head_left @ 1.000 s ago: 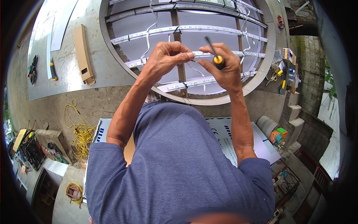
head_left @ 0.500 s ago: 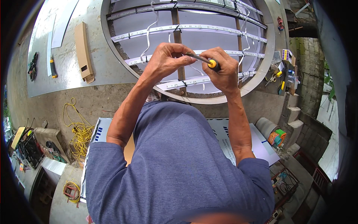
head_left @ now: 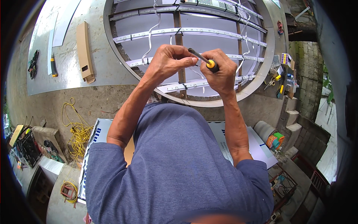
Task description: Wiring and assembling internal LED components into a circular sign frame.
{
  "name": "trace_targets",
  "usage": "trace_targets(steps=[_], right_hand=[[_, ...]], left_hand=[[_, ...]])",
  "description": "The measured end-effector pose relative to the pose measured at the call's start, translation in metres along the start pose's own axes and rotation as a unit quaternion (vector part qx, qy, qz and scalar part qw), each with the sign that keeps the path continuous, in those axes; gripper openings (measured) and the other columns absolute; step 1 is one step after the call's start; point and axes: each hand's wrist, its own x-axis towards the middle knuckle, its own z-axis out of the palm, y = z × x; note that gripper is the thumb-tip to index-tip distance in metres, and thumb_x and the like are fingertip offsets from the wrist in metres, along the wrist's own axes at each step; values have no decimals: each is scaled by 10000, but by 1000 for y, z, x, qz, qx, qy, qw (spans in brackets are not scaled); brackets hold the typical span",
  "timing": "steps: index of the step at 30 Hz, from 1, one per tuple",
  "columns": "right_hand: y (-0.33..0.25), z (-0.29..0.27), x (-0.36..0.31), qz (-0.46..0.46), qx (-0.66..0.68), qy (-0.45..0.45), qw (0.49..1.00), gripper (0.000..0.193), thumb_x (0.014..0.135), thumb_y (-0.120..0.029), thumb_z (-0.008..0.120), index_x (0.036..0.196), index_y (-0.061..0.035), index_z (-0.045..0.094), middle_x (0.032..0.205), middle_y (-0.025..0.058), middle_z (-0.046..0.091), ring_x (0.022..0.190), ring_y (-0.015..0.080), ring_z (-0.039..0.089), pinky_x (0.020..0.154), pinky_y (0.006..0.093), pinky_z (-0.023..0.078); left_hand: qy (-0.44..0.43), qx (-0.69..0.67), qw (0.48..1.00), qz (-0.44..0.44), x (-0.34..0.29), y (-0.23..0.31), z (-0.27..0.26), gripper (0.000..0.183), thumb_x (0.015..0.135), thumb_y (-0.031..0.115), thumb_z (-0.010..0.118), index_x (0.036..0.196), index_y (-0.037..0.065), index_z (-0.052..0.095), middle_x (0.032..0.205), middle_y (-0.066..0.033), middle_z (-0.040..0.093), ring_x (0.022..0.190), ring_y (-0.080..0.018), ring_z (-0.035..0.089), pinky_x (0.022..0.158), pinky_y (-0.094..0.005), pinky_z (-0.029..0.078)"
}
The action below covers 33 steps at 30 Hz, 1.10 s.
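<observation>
My right hand [head_left: 220, 71] is closed around a screwdriver [head_left: 212, 65] with a black and yellow handle. Its dark shaft slants up and left, with the tip close to the fingers of my left hand [head_left: 169, 62]. Thumb and forefinger of that left hand are pinched together, with a tiny orange-red spot at their tips; what they hold is too small to name. Both hands are raised over a big round frame [head_left: 270, 44] crossed by white LED strips [head_left: 201, 30]. Thin white wires [head_left: 150, 37] run between the strips, and black ties bind them to brown bars [head_left: 179, 39].
A metal-topped table [head_left: 108, 74] bears a cardboard box [head_left: 84, 52], a yellow-black cutter [head_left: 53, 67] and dark gloves [head_left: 33, 64]. Scissors [head_left: 269, 83] and small boxes [head_left: 286, 59] lie right of the frame. Yellow cable [head_left: 79, 138] is heaped on the floor at left.
The screwdriver's shaft has tilted a little steeper, its tip rising slightly. My left fingertips have shifted slightly right. The whole view has moved a little, so the frame sits lower.
</observation>
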Motion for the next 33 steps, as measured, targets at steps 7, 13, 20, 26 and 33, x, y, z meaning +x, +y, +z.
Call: trace_targets(steps=[7,13,20,26,33], right_hand=[[-3,17,-4,-10,-36,106,994,187,765,-26,763,935,-32,686,808,55,657,619,154,626,520,296,481],[-3,-10,0,238,287,-4,928,137,935,-87,679,1047,-13,706,835,26,693,569,44,558,484,210,444],[16,-17,-1,213,325,-96,916,163,901,-149,739,1010,-28,729,823,43,707,590,62,580,510,196,473],[24,-24,2,219,383,-127,888,151,886,-141,752,992,-34,741,817,41,704,610,77,587,516,207,475],[32,-21,3,192,387,-152,889,125,869,-119,762,961,-35,750,837,45,704,691,81,606,572,216,491]], left_hand=[[19,-1,1000,18,3,8,5,282,814,240,800,972,9,767,790,-74,735,703,-109,650,597,-233,468],[13,-13,999,-41,1,12,1,284,847,281,777,959,20,769,744,-65,721,617,-76,587,545,-221,413],[-8,-27,999,-18,3,7,3,306,834,301,784,946,17,768,727,-65,716,591,-75,567,529,-219,395],[-24,-40,999,-20,3,11,3,308,827,302,787,936,14,771,723,-72,711,600,-94,590,537,-231,411],[-33,-58,998,-19,4,7,5,312,821,297,800,938,9,771,730,-77,714,604,-96,598,534,-227,412]])
